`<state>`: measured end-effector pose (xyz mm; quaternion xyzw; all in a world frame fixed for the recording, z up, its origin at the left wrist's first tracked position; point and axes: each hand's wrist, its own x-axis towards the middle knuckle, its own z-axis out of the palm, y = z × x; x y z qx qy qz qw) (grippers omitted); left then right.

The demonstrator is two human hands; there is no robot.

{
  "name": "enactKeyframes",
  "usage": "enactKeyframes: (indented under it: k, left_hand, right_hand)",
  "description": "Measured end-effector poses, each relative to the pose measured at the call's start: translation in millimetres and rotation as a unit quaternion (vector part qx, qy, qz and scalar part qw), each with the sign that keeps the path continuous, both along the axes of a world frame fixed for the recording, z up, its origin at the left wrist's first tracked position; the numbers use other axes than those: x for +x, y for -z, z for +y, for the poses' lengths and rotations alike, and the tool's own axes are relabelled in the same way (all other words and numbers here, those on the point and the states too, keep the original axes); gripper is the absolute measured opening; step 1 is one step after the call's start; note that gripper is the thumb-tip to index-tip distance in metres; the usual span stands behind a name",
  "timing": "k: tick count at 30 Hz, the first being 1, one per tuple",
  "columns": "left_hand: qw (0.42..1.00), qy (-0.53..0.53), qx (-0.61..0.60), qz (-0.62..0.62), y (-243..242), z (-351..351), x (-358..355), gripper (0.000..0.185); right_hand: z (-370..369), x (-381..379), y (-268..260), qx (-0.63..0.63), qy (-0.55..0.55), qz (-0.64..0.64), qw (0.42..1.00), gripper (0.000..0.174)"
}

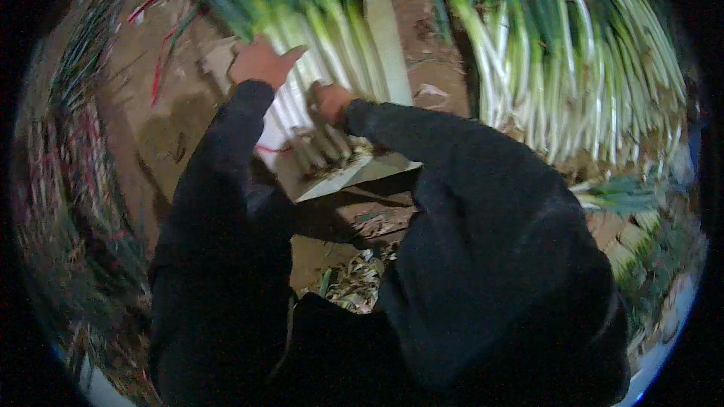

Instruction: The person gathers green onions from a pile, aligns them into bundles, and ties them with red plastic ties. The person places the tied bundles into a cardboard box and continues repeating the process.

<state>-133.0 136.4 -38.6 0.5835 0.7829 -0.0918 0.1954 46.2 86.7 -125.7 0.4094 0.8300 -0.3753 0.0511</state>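
A bunch of long green onions (300,59) lies before me, its white stalks towards me and its green leaves at the top of the view. My left hand (262,61) rests against the left side of the stalks, thumb spread across them. My right hand (331,102) is at the white stalks lower down, fingers partly hidden behind them. Beneath the roots is a pale flat sheet (390,166). A red tie (274,149) shows beside the lower stalks. Whether either hand grips firmly cannot be told.
A large pile of green onions (565,73) lies at the right. Thinner bundles with red ties (73,164) line the left side. Red strips (156,76) lie on the brown ground (136,62). Plant scraps (359,282) are near my legs.
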Motion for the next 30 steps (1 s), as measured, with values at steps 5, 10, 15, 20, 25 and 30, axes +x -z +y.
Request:
enactKeyframes:
  k: [5, 10, 15, 20, 25, 30]
  left_hand:
    - [0.994, -0.093, 0.057, 0.025, -3, -14, 23, 0.086]
    - [0.992, -0.091, 0.089, 0.014, 5, -17, 19, 0.081]
    - [0.992, -0.084, 0.090, 0.012, 5, -16, 19, 0.081]
    - [0.990, -0.099, 0.100, 0.005, 2, -18, 22, 0.084]
    - [0.992, -0.093, 0.080, 0.007, 10, -18, 18, 0.085]
    - [0.993, -0.067, 0.091, 0.024, 17, -18, 11, 0.088]
  right_hand:
    - [0, -1, -48, -0.019, -0.184, -0.006, 0.983, 0.035]
    - [57, 93, -142, -0.078, 0.191, 0.322, 0.924, 0.030]
    - [131, 218, -106, 0.259, 0.391, -0.127, 0.874, 0.063]
    - [124, 281, -48, 0.299, 0.171, -0.327, 0.880, 0.080]
    - [158, 320, -56, 0.227, 0.297, -0.146, 0.916, 0.070]
    - [183, 343, -135, -0.129, 0.489, 0.346, 0.790, 0.044]
